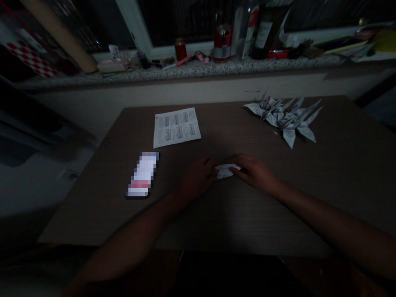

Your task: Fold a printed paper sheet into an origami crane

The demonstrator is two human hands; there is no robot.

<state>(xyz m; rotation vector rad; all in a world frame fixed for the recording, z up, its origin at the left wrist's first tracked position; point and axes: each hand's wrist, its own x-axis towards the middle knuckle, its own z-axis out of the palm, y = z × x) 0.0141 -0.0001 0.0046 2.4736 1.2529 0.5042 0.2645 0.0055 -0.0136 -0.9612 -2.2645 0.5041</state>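
Note:
A small folded piece of white paper (227, 170) lies on the brown table (216, 214) in dim light. My left hand (198, 178) presses on its left end with fingers curled over it. My right hand (253, 171) pinches its right end, fingers closed on the paper. Both forearms reach in from the near edge.
A printed paper sheet (176, 127) lies at the back middle. A phone (142, 175) rests to the left. Several folded paper cranes (286, 117) sit at the back right. A stone ledge (198, 68) behind holds a red can (222, 42), bottles and clutter.

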